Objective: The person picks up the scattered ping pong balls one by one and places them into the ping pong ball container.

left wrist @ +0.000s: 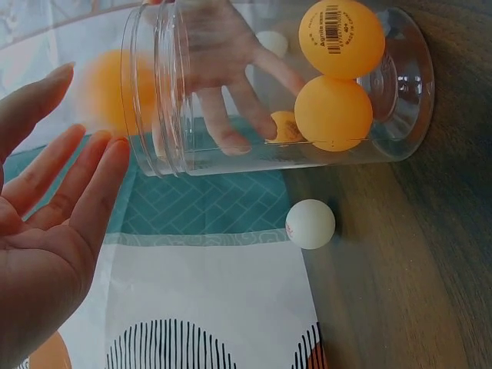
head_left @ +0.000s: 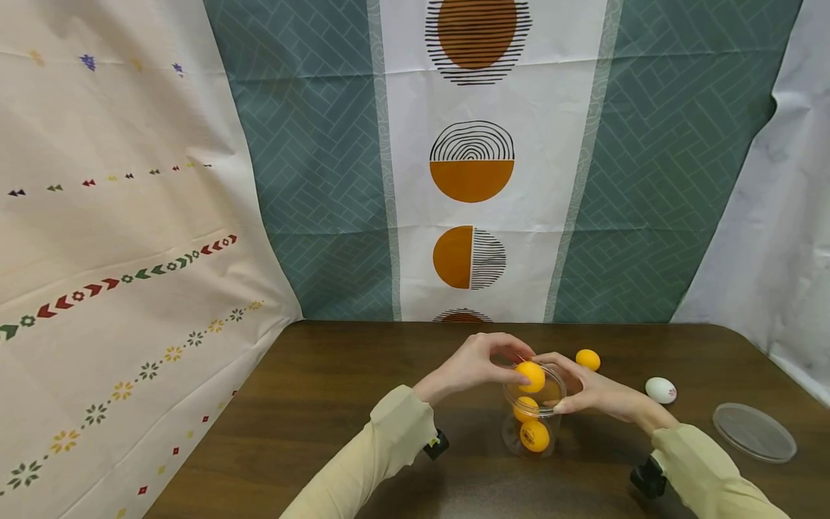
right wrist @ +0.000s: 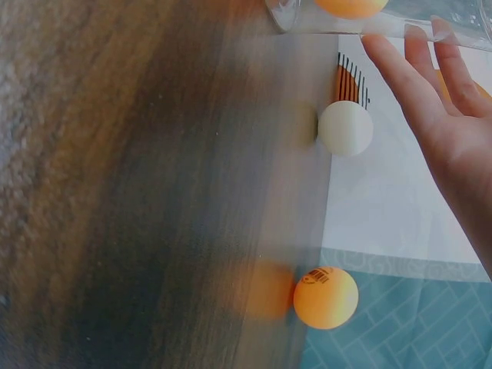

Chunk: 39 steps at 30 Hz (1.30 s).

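Observation:
A clear jar (head_left: 559, 425) stands upright on the table with two orange ping-pong balls (head_left: 534, 436) inside. My right hand (head_left: 599, 395) holds the jar near its rim, thumb on the near side and fingers on the far side. Another orange ball (left wrist: 115, 92), blurred, is at the jar's mouth. My left hand (left wrist: 58, 200) is just outside the mouth with fingers spread, and a gap shows between them and that ball. In the head view the left fingertips overlap the rim.
Behind the jar an orange ball (head_left: 587, 360) and a white ball (right wrist: 345, 128) lie on the table. Another white ball (head_left: 661, 390) rests to the right, near a round clear lid (head_left: 755, 432). A patterned cloth (head_left: 480, 216) hangs along the table's back edge.

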Available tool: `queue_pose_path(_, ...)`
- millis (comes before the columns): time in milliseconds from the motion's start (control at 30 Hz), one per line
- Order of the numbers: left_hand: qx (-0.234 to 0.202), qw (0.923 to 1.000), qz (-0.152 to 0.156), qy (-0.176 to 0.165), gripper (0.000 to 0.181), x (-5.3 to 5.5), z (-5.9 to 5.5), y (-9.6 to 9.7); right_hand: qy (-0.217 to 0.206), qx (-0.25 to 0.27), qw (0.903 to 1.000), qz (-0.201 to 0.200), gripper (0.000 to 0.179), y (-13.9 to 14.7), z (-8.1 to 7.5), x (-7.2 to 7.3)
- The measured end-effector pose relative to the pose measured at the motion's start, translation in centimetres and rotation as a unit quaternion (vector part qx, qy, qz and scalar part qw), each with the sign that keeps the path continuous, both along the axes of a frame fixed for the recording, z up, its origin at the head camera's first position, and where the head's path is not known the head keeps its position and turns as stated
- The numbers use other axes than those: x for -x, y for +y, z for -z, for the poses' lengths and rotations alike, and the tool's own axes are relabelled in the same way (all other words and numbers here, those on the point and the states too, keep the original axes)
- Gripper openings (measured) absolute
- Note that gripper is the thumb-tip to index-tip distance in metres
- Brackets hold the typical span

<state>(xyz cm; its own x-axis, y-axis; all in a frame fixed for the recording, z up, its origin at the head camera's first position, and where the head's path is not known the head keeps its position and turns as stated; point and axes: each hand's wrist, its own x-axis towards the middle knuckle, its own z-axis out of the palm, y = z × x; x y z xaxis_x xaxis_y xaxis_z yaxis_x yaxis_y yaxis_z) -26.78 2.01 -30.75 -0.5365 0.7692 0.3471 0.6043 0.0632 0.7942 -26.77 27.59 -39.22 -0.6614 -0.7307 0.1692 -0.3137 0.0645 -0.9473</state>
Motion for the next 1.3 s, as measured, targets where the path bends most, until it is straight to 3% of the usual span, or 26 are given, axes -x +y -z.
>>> queue_pose_path(167, 0.000, 1.0000, 0.008, 0.003, 0.032, 0.0, -0.1, 0.0, 0.019, -0.010, 0.9998, 0.004, 0.062, 0.0, -0.1, 0.0)
queue_pose_path(1000, -0.017, 0.9998, 0.000, -0.004, 0.032, 0.0, 0.2, -0.5, 0.031, -0.009, 0.9995, 0.000, 0.062, -0.1, -0.1, 0.2)
queue_pose_path(1300, -0.035, 0.9988, -0.023, -0.026, 0.031, 0.1, 0.5, -1.1, 0.036, -0.006, 0.9993, 0.001, 0.062, -0.2, 0.0, 0.2)
